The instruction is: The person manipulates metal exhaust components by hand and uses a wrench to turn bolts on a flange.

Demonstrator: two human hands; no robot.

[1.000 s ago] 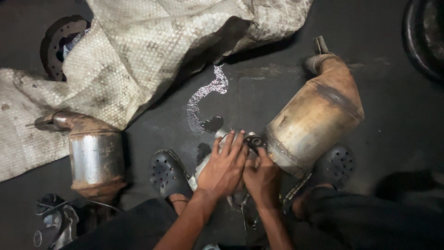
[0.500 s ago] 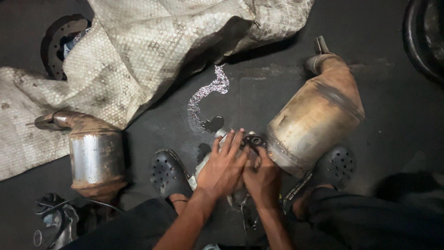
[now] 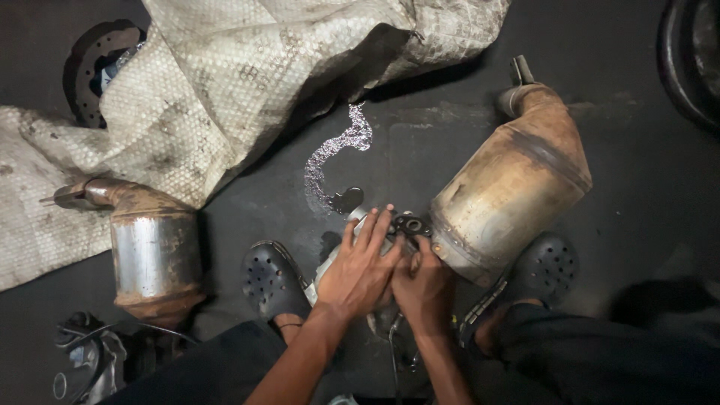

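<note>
**Hands at the flange of a rusted converter**

Crouched on a dark floor (image 3: 645, 187), both hands working a small dark flange plate (image 3: 409, 224) at the mouth of a rusty catalytic converter (image 3: 510, 187). Left hand (image 3: 360, 271) flat, fingers spread; right hand (image 3: 424, 286) curled, grip unclear. Probably still seating; steady alignment needed. Beyond, woven sack (image 3: 247, 67).

large converter (image 3: 510, 195): rusty, matt, scuffed metal
small converter (image 3: 154, 251): shinier steel, rust-edged
sack (image 3: 225, 90): coarse woven cloth, grimy
clogs (image 3: 274, 277): matt black plastic
floor (image 3: 637, 187): dark, dull
</note>
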